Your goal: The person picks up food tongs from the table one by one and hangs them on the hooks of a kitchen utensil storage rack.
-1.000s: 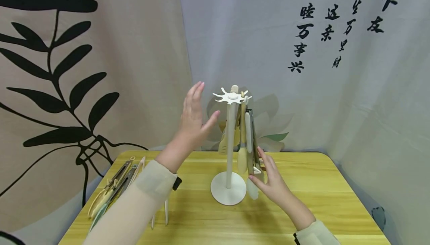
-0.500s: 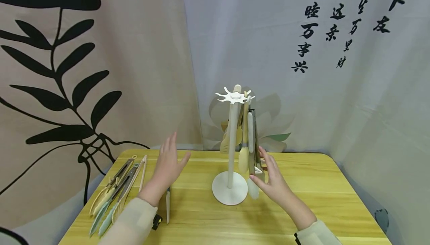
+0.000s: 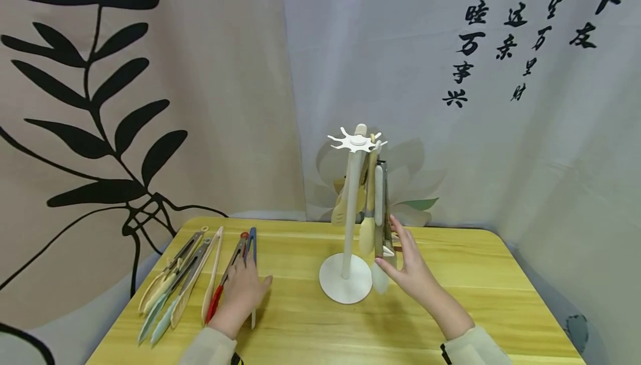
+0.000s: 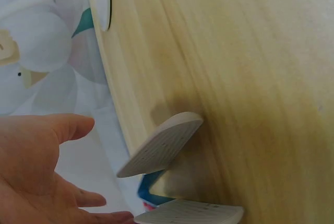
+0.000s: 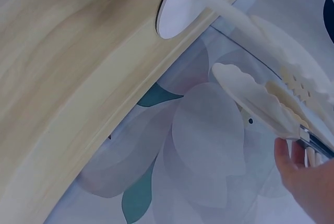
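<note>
My left hand [image 3: 242,292], fingers extended, is over the blue-handled tongs [image 3: 252,238] lying on the table, beside red tongs [image 3: 215,301]. In the left wrist view, its thumb and fingers are apart, and the fingertips are near the pale, ridged tong heads [image 4: 162,148]. A white stand [image 3: 350,215] with a hooked star-shaped top carries hanging utensils. From it hang metal tongs with scalloped pale heads [image 5: 255,98], and my right hand [image 3: 410,270] pinches them near where metal meets head. Part of the right hand's grip is hidden behind them.
Several more tongs lie in a row at the left of the wooden table [image 3: 300,331], some with mint-green heads [image 3: 160,320]. A yellow spatula [image 3: 368,231] and other utensils hang at the stand's back. A printed curtain [image 3: 240,103] hangs behind the table.
My left hand has come down from beside the stand's top and moved left to the tongs on the table. The right hand stays at the hanging tongs. The head view has shifted slightly.
</note>
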Tool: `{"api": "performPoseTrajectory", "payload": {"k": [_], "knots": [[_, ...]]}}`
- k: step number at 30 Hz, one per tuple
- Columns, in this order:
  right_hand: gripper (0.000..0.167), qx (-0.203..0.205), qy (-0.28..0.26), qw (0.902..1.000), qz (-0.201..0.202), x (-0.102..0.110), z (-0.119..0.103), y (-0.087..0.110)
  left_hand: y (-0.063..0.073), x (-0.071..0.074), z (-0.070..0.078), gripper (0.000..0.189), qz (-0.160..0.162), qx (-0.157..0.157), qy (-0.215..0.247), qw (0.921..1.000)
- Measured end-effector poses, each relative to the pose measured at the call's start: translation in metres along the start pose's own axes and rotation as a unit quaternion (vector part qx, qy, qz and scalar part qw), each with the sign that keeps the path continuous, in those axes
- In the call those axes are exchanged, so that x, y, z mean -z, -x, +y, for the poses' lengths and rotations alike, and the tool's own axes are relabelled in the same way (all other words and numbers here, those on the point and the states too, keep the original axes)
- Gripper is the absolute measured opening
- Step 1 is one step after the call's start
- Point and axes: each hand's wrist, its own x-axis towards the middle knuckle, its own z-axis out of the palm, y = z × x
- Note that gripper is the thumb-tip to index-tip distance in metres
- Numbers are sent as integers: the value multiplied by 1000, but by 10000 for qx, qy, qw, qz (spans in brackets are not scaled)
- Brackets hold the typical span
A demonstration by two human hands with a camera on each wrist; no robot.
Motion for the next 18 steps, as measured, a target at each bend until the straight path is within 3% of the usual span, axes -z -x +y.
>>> {"api": "performPoseTrajectory", "payload": {"k": [9, 13, 18], "knots": [[87, -51, 395, 9989, -238, 19, -2, -17, 2, -9, -7, 84, -260, 266, -227, 9991], [74, 518, 197, 9985, -2, 48, -17, -43, 2, -8, -7, 84, -391, 303, -284, 9984], [72, 1389, 5, 9902, 138, 86, -56, -89, 1, -8, -7, 84, -400, 282, -393, 9980]]}}
